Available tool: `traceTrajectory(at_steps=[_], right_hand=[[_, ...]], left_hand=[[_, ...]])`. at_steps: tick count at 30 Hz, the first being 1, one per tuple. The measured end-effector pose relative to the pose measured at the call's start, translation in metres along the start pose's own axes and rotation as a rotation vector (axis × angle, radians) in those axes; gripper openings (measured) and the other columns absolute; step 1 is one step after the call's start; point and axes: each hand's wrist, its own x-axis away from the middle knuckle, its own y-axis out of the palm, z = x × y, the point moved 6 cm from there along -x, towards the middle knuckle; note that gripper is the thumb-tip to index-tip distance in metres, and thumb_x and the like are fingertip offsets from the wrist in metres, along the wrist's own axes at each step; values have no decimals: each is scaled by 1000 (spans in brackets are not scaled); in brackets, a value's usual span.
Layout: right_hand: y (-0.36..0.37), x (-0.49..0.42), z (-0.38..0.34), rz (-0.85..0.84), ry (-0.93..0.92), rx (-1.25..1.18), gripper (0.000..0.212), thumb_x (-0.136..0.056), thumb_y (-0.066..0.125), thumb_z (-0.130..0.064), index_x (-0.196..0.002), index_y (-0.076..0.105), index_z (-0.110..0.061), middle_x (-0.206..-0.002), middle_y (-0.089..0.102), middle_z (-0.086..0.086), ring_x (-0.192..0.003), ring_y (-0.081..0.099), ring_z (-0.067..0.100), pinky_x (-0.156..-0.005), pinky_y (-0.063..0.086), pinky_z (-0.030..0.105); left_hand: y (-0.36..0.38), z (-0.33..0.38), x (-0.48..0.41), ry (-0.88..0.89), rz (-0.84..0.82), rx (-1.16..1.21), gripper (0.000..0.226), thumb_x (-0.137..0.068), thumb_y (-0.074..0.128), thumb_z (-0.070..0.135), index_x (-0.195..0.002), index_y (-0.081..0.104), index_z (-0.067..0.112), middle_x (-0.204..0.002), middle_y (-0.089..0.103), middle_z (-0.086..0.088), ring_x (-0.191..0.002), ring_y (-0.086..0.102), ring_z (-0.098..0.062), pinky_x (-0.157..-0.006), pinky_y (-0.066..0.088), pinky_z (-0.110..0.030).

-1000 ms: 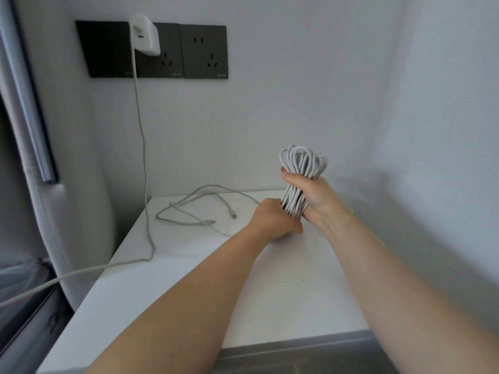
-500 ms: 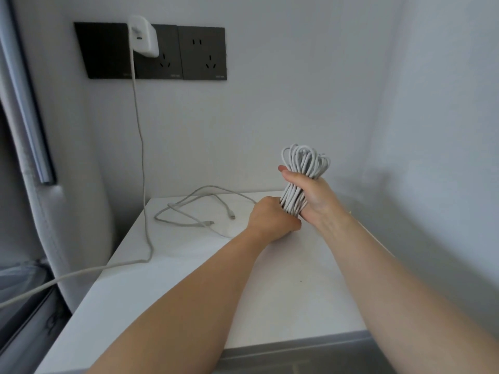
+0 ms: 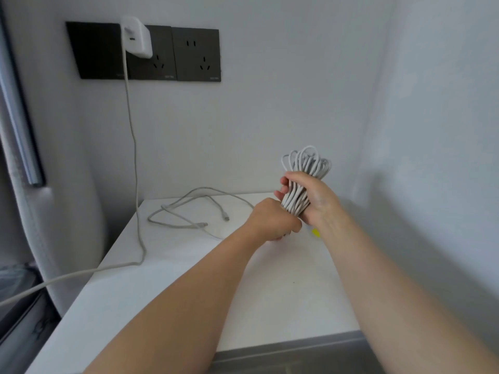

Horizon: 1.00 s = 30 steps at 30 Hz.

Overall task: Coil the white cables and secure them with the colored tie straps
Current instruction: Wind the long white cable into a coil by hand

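a loose cable (image 3: 202, 224) is laid at the table's (image 3: 162, 292) far left corner, the coiled bundle (image 3: 294, 201) held right of it.

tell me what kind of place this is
Probably a corner of a home or office room: a white table against plain white walls, dark wall sockets with a white charger plugged in, its cable trailing over the table edge.

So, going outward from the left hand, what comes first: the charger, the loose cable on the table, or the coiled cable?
1. Coiled cable: right against the left hand, and gripped by the right hand.
2. Loose cable: lying on the table, to the hand's left.
3. Charger: plugged in high up, far left.
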Motion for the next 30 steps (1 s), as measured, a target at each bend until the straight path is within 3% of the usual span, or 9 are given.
traceTrajectory(at_steps=[3, 8, 13, 17, 22, 24, 27, 30], right_hand=[[1, 1, -3, -37, 11, -52, 17, -89, 51, -3, -75, 58, -9, -60, 59, 3, -44, 55, 10, -60, 55, 26], [6, 10, -9, -137, 12, -109, 15, -89, 48, -4, -83, 60, -10, -71, 60, 5, -50, 56, 12, -64, 48, 26], [5, 12, -17, -236, -31, -116, 23, -91, 45, -8, -105, 62, -16, -72, 63, 2, -60, 57, 13, -65, 49, 25], [8, 7, -16, -245, -74, -110, 24, -85, 46, 1, -102, 57, -13, -63, 52, 2, -50, 48, 10, -52, 43, 21], [2, 0, -17, -147, -139, -143, 25, -86, 41, 9, -88, 55, -12, -53, 44, 1, -41, 42, 10, -43, 38, 20], [0, 0, -17, -127, -173, -134, 26, -85, 42, 11, -86, 55, -11, -52, 43, 1, -40, 42, 11, -43, 38, 20], [3, -1, -14, -112, -227, -39, 26, -81, 47, 14, -86, 55, -10, -51, 46, 3, -40, 44, 14, -45, 40, 22], [7, 0, -13, -109, -258, 13, 27, -77, 51, 16, -87, 55, -9, -50, 48, 3, -40, 45, 16, -47, 41, 25]], left_hand=[[1, -2, 3, -42, -101, 23, 18, -69, 61, 4, -57, 49, 10, -53, 49, -5, -40, 37, -15, -43, 30, -17], [-1, -8, 7, -90, -288, 30, 27, -72, 59, 4, -50, 46, 12, -50, 49, -3, -40, 28, -14, -43, 26, -16], [1, -14, 17, -109, -439, 71, 24, -58, 60, 8, -41, 46, 17, -45, 47, -1, -37, 24, -12, -39, 25, -10], [0, -12, 17, -73, -359, 54, 23, -74, 63, 2, -56, 52, 11, -49, 52, -2, -44, 44, -14, -43, 39, -16], [2, -3, 14, 36, -213, 5, 17, -71, 70, 6, -68, 54, 9, -62, 58, -6, -56, 57, -19, -63, 54, -30], [-1, 0, 11, 72, -130, -70, 20, -69, 73, 14, -68, 54, 13, -66, 57, -4, -62, 56, -19, -66, 53, -30], [-5, 4, 9, 127, -15, -220, 27, -68, 75, 29, -64, 51, 18, -65, 52, 3, -62, 51, -14, -57, 41, -24], [-6, 5, 8, 143, 46, -247, 25, -69, 73, 27, -64, 50, 19, -63, 51, 3, -62, 51, -15, -57, 40, -25]])
